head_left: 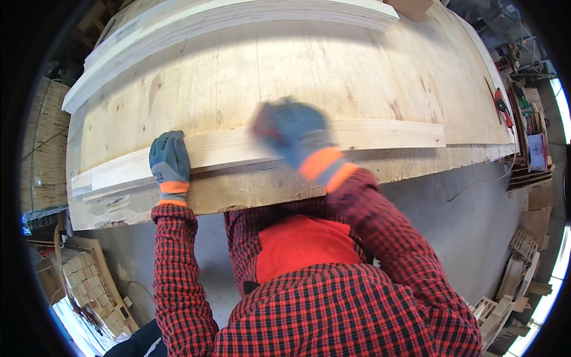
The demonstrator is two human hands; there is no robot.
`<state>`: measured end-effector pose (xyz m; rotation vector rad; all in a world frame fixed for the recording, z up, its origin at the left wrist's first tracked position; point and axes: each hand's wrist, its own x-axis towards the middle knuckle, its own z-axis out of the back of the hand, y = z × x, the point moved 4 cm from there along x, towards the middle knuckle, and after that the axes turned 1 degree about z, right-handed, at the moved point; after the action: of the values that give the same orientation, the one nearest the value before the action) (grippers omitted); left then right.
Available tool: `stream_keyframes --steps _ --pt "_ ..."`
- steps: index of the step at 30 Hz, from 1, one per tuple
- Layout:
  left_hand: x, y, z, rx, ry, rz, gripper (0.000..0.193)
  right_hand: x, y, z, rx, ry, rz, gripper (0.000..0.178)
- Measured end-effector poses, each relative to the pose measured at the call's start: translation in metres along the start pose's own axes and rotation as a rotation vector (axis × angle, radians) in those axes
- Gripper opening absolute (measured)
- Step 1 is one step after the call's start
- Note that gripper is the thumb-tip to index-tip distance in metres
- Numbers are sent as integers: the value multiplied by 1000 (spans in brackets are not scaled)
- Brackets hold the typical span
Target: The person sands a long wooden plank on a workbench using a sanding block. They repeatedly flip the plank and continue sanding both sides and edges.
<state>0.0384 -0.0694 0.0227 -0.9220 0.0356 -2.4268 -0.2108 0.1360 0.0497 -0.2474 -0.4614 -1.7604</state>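
Note:
A long pale wooden board (pixel 386 134) lies along the near side of a plywood-topped table (pixel 238 77). My left hand (pixel 171 157), in a grey-blue work glove with an orange cuff, grips the board left of its middle, fingers bent over it. My right hand (pixel 291 128), gloved alike, is over the middle of the board and smeared by motion. Its fingers look curled around something dark reddish (pixel 262 124), too blurred to name. Whether that thing touches the board I cannot tell.
Long pale planks (pixel 238 16) lie along the table's far side. A red-handled tool (pixel 501 101) is at the right edge, and a thin cable (pixel 476 189) hangs below it. Stacked wood (pixel 95 285) stands at lower left, more wood pieces (pixel 499 309) at lower right.

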Motion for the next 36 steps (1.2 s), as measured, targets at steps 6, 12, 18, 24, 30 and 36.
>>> stream_keyframes --steps 6,12,18,24,30,36 --pt "-3 -1 0 -7 -11 7 17 -128 -186 121 -569 -174 -394 49" --pt "-4 1 -1 -11 -8 9 18 -86 -63 46 -136 -49 5 61" --pt "-3 4 -2 -25 4 2 21 -34 79 -29 105 -27 266 69" --pt "-4 2 -1 -22 -7 3 20 -120 -84 67 -196 49 47 75" --pt "-4 2 -1 -24 -25 23 17 -119 -90 94 -184 -168 175 71" --pt "-2 3 0 -19 -11 22 17 -26 100 -39 114 -76 322 73"
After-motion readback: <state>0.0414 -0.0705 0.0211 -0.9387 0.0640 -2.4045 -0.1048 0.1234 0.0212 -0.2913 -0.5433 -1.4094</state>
